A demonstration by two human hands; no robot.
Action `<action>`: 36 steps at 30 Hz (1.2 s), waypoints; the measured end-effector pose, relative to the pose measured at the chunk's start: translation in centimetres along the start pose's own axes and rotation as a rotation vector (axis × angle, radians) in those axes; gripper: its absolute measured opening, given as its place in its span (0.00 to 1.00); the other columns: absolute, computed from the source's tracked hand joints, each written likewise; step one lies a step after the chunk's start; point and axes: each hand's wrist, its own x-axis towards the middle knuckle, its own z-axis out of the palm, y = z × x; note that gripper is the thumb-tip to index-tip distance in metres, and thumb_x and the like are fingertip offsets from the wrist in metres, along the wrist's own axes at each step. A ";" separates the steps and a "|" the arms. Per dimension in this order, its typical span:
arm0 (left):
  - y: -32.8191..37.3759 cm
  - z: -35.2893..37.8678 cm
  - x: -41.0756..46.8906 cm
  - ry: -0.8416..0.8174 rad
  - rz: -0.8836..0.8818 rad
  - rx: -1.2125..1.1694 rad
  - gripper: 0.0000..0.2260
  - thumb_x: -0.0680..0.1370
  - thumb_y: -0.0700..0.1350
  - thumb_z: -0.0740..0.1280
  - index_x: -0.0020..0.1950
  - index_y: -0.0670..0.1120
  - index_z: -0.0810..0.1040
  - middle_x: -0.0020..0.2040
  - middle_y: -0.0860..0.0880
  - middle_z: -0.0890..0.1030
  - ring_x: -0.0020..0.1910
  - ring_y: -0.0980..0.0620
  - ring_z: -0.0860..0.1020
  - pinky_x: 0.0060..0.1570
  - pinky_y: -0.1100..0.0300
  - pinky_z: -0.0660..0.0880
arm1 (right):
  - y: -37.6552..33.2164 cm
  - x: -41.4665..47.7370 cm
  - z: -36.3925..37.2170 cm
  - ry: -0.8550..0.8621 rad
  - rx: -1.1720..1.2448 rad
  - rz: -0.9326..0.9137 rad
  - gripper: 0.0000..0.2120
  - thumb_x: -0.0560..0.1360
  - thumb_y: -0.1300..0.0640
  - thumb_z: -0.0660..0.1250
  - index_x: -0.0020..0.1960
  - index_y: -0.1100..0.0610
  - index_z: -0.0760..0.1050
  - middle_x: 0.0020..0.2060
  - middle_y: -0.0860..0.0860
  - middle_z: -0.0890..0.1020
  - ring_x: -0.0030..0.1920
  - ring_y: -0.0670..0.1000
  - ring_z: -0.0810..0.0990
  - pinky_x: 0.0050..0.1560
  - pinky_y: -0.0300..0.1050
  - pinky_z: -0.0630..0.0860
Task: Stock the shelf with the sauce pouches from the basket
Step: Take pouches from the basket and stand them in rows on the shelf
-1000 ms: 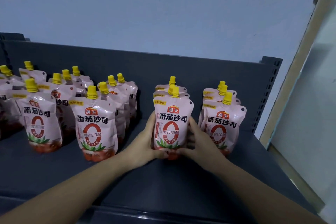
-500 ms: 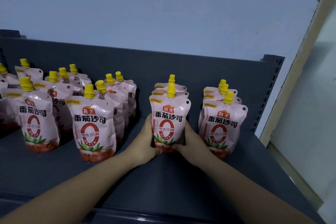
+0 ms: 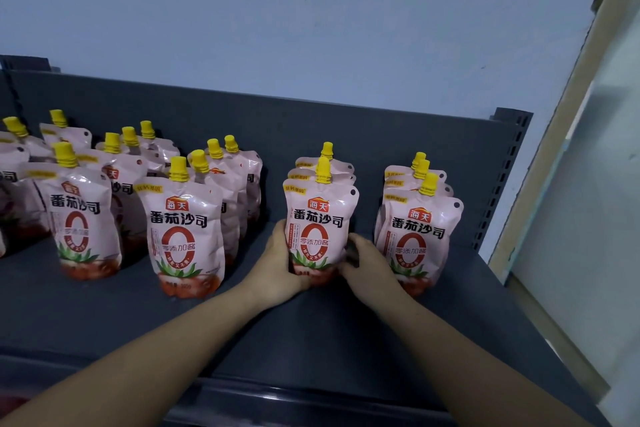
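Two hands cup the front tomato sauce pouch low down, left hand and right hand each curled round a side, likely to square it upright before its row. It stands on the grey shelf, between the left row and right row.

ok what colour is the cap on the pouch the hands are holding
Yellow: a screw cap on the pink sauce pouch, clearest in the head view.
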 end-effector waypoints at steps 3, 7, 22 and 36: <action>-0.3 -0.1 -0.4 0.035 -0.053 0.058 0.42 0.65 0.38 0.76 0.72 0.45 0.54 0.69 0.46 0.67 0.66 0.52 0.67 0.63 0.60 0.67 | -0.1 -1.2 -0.2 -0.019 -0.029 0.016 0.17 0.74 0.62 0.66 0.63 0.59 0.70 0.54 0.49 0.75 0.54 0.46 0.74 0.52 0.38 0.70; -0.5 -0.1 -2.0 0.049 -0.162 0.142 0.45 0.69 0.41 0.74 0.77 0.43 0.47 0.76 0.44 0.58 0.74 0.48 0.60 0.72 0.54 0.60 | 0.6 -3.5 -0.7 -0.088 -0.114 0.051 0.20 0.74 0.63 0.66 0.64 0.65 0.66 0.61 0.58 0.73 0.58 0.52 0.73 0.48 0.34 0.68; 2.4 -2.9 -14.9 0.223 -0.060 0.300 0.27 0.74 0.40 0.69 0.69 0.53 0.63 0.59 0.55 0.73 0.58 0.56 0.71 0.51 0.63 0.65 | 3.1 -3.8 -7.3 0.023 -0.161 0.109 0.10 0.74 0.64 0.60 0.38 0.56 0.76 0.46 0.57 0.81 0.51 0.56 0.77 0.44 0.41 0.70; 2.4 -6.6 -16.9 0.077 -0.062 0.307 0.26 0.72 0.39 0.71 0.63 0.56 0.64 0.61 0.51 0.75 0.64 0.55 0.72 0.61 0.60 0.69 | -1.1 -6.9 -4.2 0.137 -0.135 -0.097 0.04 0.72 0.67 0.62 0.41 0.62 0.76 0.28 0.50 0.76 0.33 0.49 0.73 0.36 0.43 0.69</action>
